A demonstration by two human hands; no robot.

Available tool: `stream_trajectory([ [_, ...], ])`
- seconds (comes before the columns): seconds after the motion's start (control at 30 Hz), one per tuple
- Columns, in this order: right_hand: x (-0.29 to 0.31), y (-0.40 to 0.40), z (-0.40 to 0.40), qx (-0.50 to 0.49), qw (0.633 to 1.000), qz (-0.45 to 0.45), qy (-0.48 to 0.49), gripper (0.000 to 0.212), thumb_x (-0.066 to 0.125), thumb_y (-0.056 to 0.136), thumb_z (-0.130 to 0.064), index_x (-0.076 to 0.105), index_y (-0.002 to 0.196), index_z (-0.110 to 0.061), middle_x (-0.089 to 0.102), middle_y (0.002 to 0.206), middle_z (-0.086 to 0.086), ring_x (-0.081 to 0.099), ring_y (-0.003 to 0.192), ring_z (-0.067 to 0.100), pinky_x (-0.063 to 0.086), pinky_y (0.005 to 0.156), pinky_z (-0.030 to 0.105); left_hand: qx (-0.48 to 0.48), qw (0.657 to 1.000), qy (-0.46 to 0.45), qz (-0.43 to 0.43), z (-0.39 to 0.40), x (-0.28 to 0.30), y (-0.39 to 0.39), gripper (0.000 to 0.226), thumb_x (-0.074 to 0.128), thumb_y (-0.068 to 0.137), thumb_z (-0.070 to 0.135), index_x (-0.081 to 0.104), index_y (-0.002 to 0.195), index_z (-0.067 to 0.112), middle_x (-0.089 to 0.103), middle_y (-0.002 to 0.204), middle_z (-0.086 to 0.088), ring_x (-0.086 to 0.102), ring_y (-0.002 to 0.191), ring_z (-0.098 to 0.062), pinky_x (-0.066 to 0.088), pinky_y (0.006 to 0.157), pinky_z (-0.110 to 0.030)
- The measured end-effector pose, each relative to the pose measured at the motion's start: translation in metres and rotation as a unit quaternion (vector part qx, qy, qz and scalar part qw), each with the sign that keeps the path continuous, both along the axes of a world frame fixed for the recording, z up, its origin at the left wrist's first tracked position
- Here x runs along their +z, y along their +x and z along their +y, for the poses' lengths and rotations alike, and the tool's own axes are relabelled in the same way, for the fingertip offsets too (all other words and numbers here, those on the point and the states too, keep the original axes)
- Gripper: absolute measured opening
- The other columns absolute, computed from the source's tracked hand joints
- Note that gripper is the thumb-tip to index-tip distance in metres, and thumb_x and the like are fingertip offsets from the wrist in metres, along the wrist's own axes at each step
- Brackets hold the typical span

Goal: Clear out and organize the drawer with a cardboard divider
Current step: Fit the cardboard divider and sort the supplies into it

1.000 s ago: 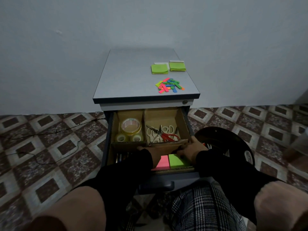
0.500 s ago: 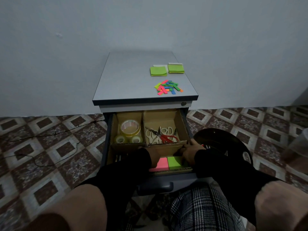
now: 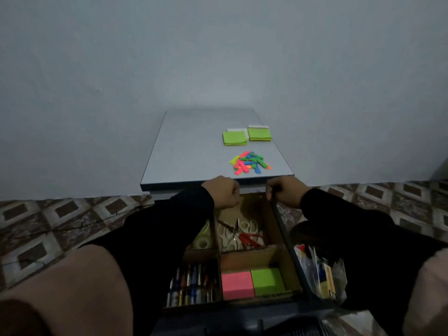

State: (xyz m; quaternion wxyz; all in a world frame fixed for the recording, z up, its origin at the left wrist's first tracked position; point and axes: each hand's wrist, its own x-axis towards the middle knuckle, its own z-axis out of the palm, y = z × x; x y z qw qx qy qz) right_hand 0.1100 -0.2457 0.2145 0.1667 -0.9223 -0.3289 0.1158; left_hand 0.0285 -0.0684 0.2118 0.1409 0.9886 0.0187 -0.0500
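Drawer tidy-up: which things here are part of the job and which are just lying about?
Part of the job:
- drawer
- cardboard divider
- tape rolls
- scissors
- pens
- pink and green sticky pads
- loose colored tabs and green notes on the cabinet top
- hands, left, right

Lying about:
- clear bag of supplies
- floor cable

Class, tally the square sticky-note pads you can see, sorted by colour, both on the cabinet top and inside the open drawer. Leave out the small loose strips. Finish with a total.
Green pads: 3, namely two on the cabinet top and one in the drawer
Pink pads: 1, in the drawer
Total: 4
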Motion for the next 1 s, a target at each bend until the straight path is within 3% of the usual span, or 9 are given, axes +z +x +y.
stream_trajectory([
  [0.2, 0.034, 0.056, 0.028, -0.022, 0.998, -0.049, 0.039, 0.034, 0.042, 0.080, 0.009, 0.068, 0.092, -0.007, 0.065, 0.097, 0.009, 0.056, 0.096, 0.022, 0.038, 0.077, 0.021, 0.025, 0.994, 0.017, -0.102, 0.028, 0.028, 0.052, 0.011, 0.048, 0.089, 0.021, 0.050, 0.079, 0.018, 0.056, 0.085, -0.002, 0.051, 0.082, -0.020, 0.037, 0.068, -0.027],
  [0.27, 0.033, 0.077, 0.036, -0.033, 0.996, -0.061, 0.049, 0.037, 0.039, 0.081, 0.011, 0.068, 0.098, -0.005, 0.067, 0.106, 0.011, 0.058, 0.103, 0.024, 0.038, 0.078, 0.020, 0.038, 0.991, 0.010, -0.130, 0.038, 0.028, 0.070, 0.012, 0.046, 0.091, 0.021, 0.052, 0.081, 0.019, 0.063, 0.093, -0.006, 0.057, 0.087, -0.024, 0.041, 0.070, -0.028],
  [0.33, 0.028, 0.102, 0.044, -0.044, 0.995, -0.068, 0.049, 0.040, 0.038, 0.082, 0.010, 0.065, 0.106, -0.006, 0.063, 0.117, 0.011, 0.056, 0.109, 0.024, 0.039, 0.084, 0.020, 0.053, 0.989, -0.001, -0.141, 0.049, 0.022, 0.090, 0.017, 0.045, 0.093, 0.023, 0.060, 0.097, 0.018, 0.065, 0.109, -0.007, 0.059, 0.100, -0.026, 0.046, 0.080, -0.031],
  [0.47, 0.018, 0.140, 0.063, -0.043, 0.996, -0.082, -0.011, 0.040, 0.045, 0.091, -0.004, 0.049, 0.132, -0.007, 0.045, 0.139, 0.013, 0.044, 0.127, 0.026, 0.033, 0.102, 0.028, 0.052, 0.995, 0.024, -0.081, 0.067, 0.006, 0.130, 0.044, 0.040, 0.098, 0.029, 0.039, 0.141, 0.019, 0.043, 0.145, -0.005, 0.042, 0.130, -0.025, 0.037, 0.104, -0.036],
  [0.6, 0.008, 0.168, 0.079, -0.024, 0.995, -0.081, -0.061, 0.046, 0.048, 0.095, -0.021, 0.039, 0.138, -0.005, 0.035, 0.145, 0.014, 0.037, 0.132, 0.028, 0.032, 0.108, 0.036, 0.038, 0.996, 0.078, -0.025, 0.077, -0.007, 0.160, 0.051, 0.030, 0.101, 0.035, 0.018, 0.149, 0.022, 0.010, 0.159, -0.001, 0.017, 0.143, -0.022, 0.029, 0.110, -0.049],
  [0.7, 0.004, 0.180, 0.088, -0.027, 0.991, -0.087, -0.102, 0.047, 0.040, 0.099, -0.024, 0.032, 0.141, -0.005, 0.027, 0.149, 0.012, 0.027, 0.139, 0.025, 0.027, 0.112, 0.043, 0.039, 0.994, 0.103, 0.008, 0.080, -0.017, 0.166, 0.053, 0.023, 0.102, 0.041, 0.012, 0.150, 0.022, 0.002, 0.160, 0.002, 0.007, 0.146, -0.020, 0.022, 0.111, -0.052],
  [0.8, -0.002, 0.185, 0.093, -0.025, 0.983, -0.113, -0.139, 0.041, 0.031, 0.100, -0.025, 0.035, 0.137, -0.008, 0.031, 0.146, 0.007, 0.027, 0.137, 0.020, 0.024, 0.108, 0.051, 0.024, 0.991, 0.132, -0.005, 0.083, -0.024, 0.164, 0.051, 0.020, 0.102, 0.040, 0.017, 0.150, 0.022, 0.010, 0.159, 0.002, 0.015, 0.145, -0.017, 0.020, 0.112, -0.049],
  [0.87, -0.005, 0.185, 0.092, -0.026, 0.984, -0.115, -0.131, 0.040, 0.030, 0.100, -0.025, 0.038, 0.136, -0.011, 0.034, 0.145, 0.006, 0.032, 0.135, 0.020, 0.023, 0.108, 0.049, 0.022, 0.990, 0.130, -0.060, 0.085, -0.025, 0.161, 0.046, 0.023, 0.102, 0.037, 0.031, 0.145, 0.022, 0.028, 0.153, -0.001, 0.030, 0.139, -0.018, 0.025, 0.108, -0.044],
  [1.0, -0.007, 0.176, 0.089, -0.035, 0.978, -0.164, -0.121, 0.037, 0.034, 0.098, -0.019, 0.051, 0.131, -0.013, 0.045, 0.137, 0.010, 0.045, 0.126, 0.028, 0.032, 0.105, 0.041, 0.031, 0.964, 0.168, -0.201, 0.090, -0.029, 0.146, 0.036, 0.030, 0.100, 0.036, 0.059, 0.119, 0.026, 0.059, 0.118, 0.002, 0.052, 0.114, -0.019, 0.021, 0.102, -0.037],
])
